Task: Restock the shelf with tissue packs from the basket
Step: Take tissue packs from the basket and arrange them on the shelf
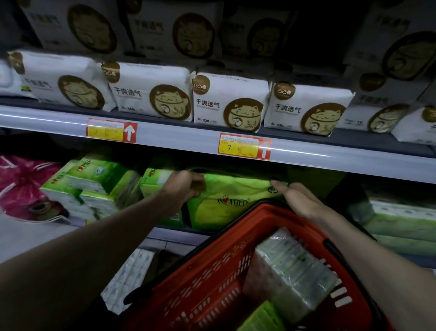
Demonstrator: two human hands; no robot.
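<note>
- Two hands were on the green tissue pack (232, 200), which stood on the lower shelf (174, 236) just behind the red basket (210, 277).
- Your left hand (184, 186) had its fingers curled over the pack's upper left edge, gripping it. Your right hand (300, 200) lay with fingers straight and together against the upper right corner, pressing rather than clasping.
- Risk: the gap under the shelf rail (342, 162) looked tight, so a hard push could have wedged the pack or creased its wrapper.
- Risk: the smaller green packs (90, 186) to the left leaned unevenly, and a sideways shove could have toppled them.
- Risk: the basket sat tilted with neither hand on it. What supported it could not be told. A knock might have slid out the clear-wrapped pack (289, 273) and the spare green pack (258, 330) inside.
- Writing: the white packs (229, 101) on the upper shelf read "干爽透气" beside a cat emblem, with "320" low on two of them.
- Writing: the price tags (239, 146) were yellow and red. One showed "7", and each carried a white upward arrow.
- Writing: the green tissue pack bore red lettering, too blurred to read in full.
</note>
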